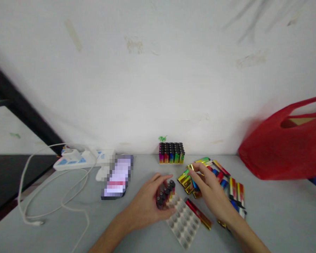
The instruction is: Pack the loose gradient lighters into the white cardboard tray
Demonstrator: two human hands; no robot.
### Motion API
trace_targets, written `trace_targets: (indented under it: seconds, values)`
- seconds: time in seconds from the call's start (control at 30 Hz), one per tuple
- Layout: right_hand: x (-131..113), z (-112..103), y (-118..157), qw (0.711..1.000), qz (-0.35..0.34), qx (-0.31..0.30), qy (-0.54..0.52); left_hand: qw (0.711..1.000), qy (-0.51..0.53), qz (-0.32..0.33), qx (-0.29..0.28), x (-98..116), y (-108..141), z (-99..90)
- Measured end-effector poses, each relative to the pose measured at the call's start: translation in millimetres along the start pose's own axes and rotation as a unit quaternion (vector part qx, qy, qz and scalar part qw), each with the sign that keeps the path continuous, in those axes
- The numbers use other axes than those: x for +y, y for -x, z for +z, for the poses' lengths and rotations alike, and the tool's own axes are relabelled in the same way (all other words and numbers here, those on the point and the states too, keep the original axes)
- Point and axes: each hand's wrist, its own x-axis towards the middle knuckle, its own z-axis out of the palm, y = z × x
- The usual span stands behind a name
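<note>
My left hand (pixel 149 198) curves around a row of black-topped lighters (pixel 165 194) standing upright at the far-left end of a white tray (pixel 185 228). Its thumb rests by the tray's edge, while the other fingers are partly hidden behind the lighters. The rest of the tray shows bare round hollows. Over a loose pile of shiny coloured lighters (pixel 223 183), my right hand (pixel 206 181) pinches a gold-coloured lighter (pixel 190 167) between thumb and fingers. A single red and gold lighter (pixel 198 213) lies along the tray's right side.
A full block of upright lighters (pixel 171 153) stands against the wall at the back. To the left lie a phone (pixel 117 177), a white power strip (pixel 81 160) and a looping white cable (pixel 26 211). A red bag (pixel 284 151) sits at the right.
</note>
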Motion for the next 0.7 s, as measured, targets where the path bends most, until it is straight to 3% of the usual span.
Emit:
trace_targets:
  seconds: [0.13, 0.33, 0.43, 0.53, 0.7]
  values:
    - [-7.5, 4.8, 2.0, 0.987, 0.093, -0.043, -0.124, 0.991, 0.106, 0.013, -0.075, -7.9, -2.6, -7.8]
    - [-10.5, 5.6, 4.5, 0.974, 0.108, -0.045, -0.191, 0.973, 0.172, -0.037, -0.151, -16.7, -4.9, -9.0]
    - [-9.7, 5.8, 3.2, 0.965, 0.114, -0.004, -0.235, 0.979, 0.146, -0.027, -0.138, -18.4, -4.4, -8.5]
    - [-7.3, 5.5, 0.4, 0.938, 0.124, 0.026, -0.323, 0.989, 0.109, -0.002, -0.102, -18.4, -2.9, -7.7]
    - [-6.7, 1.8, -2.3, 0.895, 0.134, 0.008, -0.425, 0.993, 0.089, 0.009, -0.076, -18.9, -1.5, -7.3]
